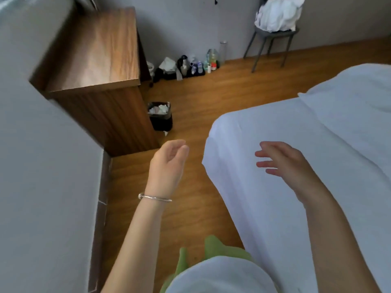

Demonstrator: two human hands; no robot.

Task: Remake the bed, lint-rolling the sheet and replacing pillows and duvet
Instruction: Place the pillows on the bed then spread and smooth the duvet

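Observation:
The bed [275, 208] fills the right side, covered by a smooth white sheet, its corner near the middle of the view. A folded white layer, duvet or pillow [349, 106], lies on the bed at the upper right. My right hand [281, 163] hovers over the sheet near the corner, fingers spread and straight, holding nothing. My left hand [169, 161] hangs over the wooden floor beside the bed, fingers loosely curled and empty, a silver bracelet on the wrist. A heap of white linen [277, 14] sits on a grey stool [273, 39] by the far wall.
A wooden cabinet [95, 70] stands at the left against the wall. A small black bin [160, 116] with white rubbish sits beside it on the floor. Several bottles and cleaning items [194, 64] are grouped along the far wall. A grey wall [42, 187] runs along my left.

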